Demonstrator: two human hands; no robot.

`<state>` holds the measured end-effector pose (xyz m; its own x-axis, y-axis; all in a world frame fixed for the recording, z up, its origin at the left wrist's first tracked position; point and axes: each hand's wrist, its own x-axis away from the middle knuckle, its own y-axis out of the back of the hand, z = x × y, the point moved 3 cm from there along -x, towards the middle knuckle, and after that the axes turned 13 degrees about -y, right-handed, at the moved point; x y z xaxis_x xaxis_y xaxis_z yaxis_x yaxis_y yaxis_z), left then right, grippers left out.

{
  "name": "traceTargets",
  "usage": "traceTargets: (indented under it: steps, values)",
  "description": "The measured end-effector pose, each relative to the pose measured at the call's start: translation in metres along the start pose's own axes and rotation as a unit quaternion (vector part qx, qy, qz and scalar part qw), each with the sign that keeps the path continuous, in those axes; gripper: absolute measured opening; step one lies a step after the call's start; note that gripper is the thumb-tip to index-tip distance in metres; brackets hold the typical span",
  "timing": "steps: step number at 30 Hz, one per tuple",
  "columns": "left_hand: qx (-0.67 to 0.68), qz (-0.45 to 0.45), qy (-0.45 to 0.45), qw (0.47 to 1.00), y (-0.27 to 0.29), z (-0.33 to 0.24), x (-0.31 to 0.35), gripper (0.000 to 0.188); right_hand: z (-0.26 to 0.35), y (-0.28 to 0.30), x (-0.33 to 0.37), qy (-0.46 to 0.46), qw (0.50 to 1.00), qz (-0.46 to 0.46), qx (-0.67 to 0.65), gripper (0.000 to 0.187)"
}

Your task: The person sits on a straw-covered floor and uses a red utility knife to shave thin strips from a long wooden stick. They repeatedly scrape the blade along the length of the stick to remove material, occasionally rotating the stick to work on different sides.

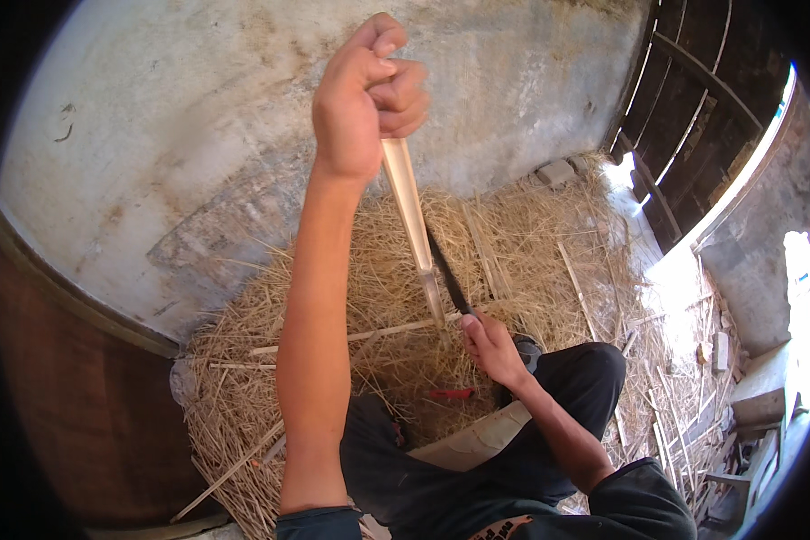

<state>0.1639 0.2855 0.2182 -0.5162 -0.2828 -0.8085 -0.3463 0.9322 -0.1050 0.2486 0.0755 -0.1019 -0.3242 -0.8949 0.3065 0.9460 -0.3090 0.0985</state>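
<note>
My left hand (369, 99) is raised high in front of the wall, its fingers closed around the top of a pale split bamboo strip (407, 193). The strip slants down and has a node-like band near its lower part. Lower and to the right, my right hand (493, 346) grips the handle end of a knife with a long dark blade (445, 265). The blade points up and away, close along the right side of the strip; whether the two touch I cannot tell. A pale, stiff-looking piece (477, 441) lies across between my dark-trousered legs.
Straw-like shavings and loose strips (243, 396) cover the floor. A small red object (453, 392) lies between my legs. A stained wall (198, 117) stands ahead, a plank door (693, 99) at the far right. Blocks (558, 171) sit by the wall; a brown panel (72, 378) is at left.
</note>
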Motion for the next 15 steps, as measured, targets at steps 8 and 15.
traceTargets:
  steps: [8,15]
  values:
    - [-0.016,-0.024,-0.014,0.999,-0.004,0.003,0.000,0.004,0.095,-0.006,0.054,0.027,0.942,0.001,-0.334,0.041]
    - [-0.025,-0.044,-0.010,0.999,-0.004,0.005,-0.002,0.005,0.001,-0.034,0.012,0.068,0.990,-0.124,-0.008,0.039]
